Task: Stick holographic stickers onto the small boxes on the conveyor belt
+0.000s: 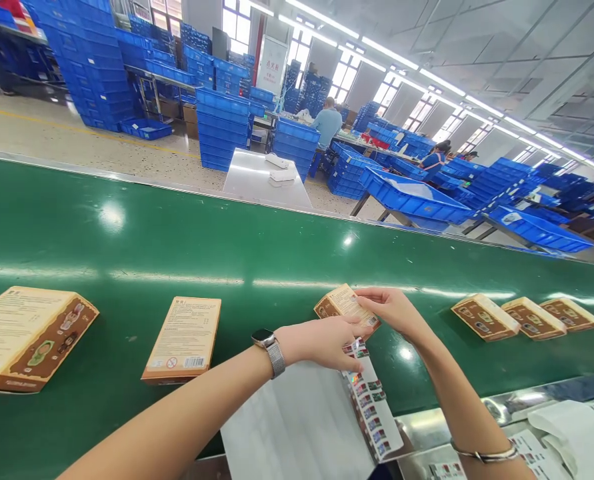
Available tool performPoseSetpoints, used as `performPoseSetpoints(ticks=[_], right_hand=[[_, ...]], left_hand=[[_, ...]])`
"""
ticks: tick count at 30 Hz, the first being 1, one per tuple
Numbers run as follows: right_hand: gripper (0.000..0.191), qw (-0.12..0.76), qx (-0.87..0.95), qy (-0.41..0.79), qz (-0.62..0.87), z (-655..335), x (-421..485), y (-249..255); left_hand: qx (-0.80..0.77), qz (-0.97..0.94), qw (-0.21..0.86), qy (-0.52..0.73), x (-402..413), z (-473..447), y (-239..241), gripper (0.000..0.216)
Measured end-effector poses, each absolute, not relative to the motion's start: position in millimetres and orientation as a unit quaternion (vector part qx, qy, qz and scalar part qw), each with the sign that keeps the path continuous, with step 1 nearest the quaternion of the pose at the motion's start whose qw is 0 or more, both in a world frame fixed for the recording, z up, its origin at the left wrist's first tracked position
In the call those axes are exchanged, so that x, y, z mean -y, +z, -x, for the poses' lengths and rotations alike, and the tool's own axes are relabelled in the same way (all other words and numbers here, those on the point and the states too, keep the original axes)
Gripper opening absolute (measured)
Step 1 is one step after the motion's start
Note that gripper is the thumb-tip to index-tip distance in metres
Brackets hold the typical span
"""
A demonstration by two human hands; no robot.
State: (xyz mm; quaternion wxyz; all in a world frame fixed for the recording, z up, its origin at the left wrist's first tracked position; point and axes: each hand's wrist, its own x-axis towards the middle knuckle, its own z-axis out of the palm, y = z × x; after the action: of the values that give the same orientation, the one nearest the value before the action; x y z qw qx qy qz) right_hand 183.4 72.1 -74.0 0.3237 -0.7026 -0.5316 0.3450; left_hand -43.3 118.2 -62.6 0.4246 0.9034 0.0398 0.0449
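Observation:
A small cream-and-brown carton (344,303) sits tilted on the green conveyor belt. My right hand (389,310) grips its right end, thumb on the printed face and fingers behind. My left hand (329,340), with a watch at the wrist, reaches across the carton's near edge. Its fingers are stretched out and its thumb is spread apart, close to a strip of small shiny stickers (371,407). That strip runs along the right side of a white backing sheet (301,420), which lies below my left forearm. Whether a sticker is under my left fingertips is hidden.
Two cartons, one at the far left (21,333) and one nearer (184,337), lie on the belt (271,253). Three more cartons (484,317) sit to the right. More sticker sheets (571,433) lie at lower right. Beyond are blue crates (221,127) and seated people (327,123).

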Motion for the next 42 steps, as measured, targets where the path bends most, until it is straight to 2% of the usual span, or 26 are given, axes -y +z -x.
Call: performPoseSetpoints(ticks=[33, 42], right_hand=[[0.035, 0.341, 0.495, 0.303, 0.740, -174.9, -62.9, -75.2], [0.038, 0.373, 0.479, 0.287, 0.741, -176.9, -55.8, -90.9]], left_hand=[[-0.014, -0.917, 0.399, 0.011, -126.1, 41.6, -59.6, 0.049], [-0.001, -0.926, 0.378, -0.008, -127.0, 40.1, -56.3, 0.041]])
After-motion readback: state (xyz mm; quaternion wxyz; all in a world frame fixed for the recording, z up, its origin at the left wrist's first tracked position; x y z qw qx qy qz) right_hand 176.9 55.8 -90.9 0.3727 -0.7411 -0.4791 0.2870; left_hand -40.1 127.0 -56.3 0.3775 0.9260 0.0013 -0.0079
